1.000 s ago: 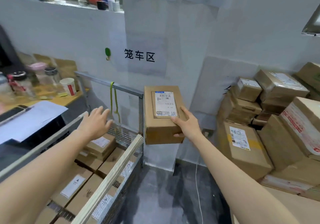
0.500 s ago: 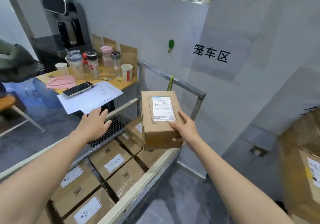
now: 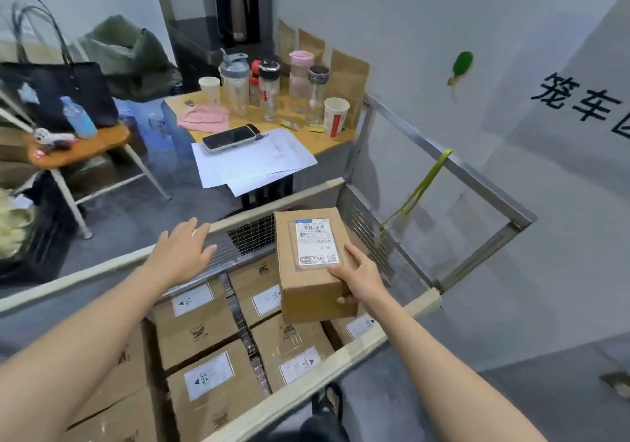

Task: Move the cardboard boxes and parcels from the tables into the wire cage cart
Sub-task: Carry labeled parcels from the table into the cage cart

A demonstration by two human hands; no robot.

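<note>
My right hand (image 3: 358,276) grips the near right corner of a small brown cardboard box (image 3: 306,284) with a white shipping label on top. The box hangs over the far right part of the wire cage cart (image 3: 385,332). Several labelled cardboard boxes (image 3: 201,325) lie flat in a layer inside the cart below it. My left hand (image 3: 182,249) reaches over the cart's far padded rail, fingers spread and holding nothing.
Behind the cart stands a wooden table (image 3: 306,141) with bottles, paper cups, a phone (image 3: 230,138) and sheets of paper. A chair (image 3: 78,144) with a black bag is at the left. A grey wall lies to the right; a green strap (image 3: 422,182) hangs from the cart's metal frame.
The view has swung left, from the stacked boxes to the cart. My right hand has carried the box down over the cart's inside; my left hand stays near the far rail.
</note>
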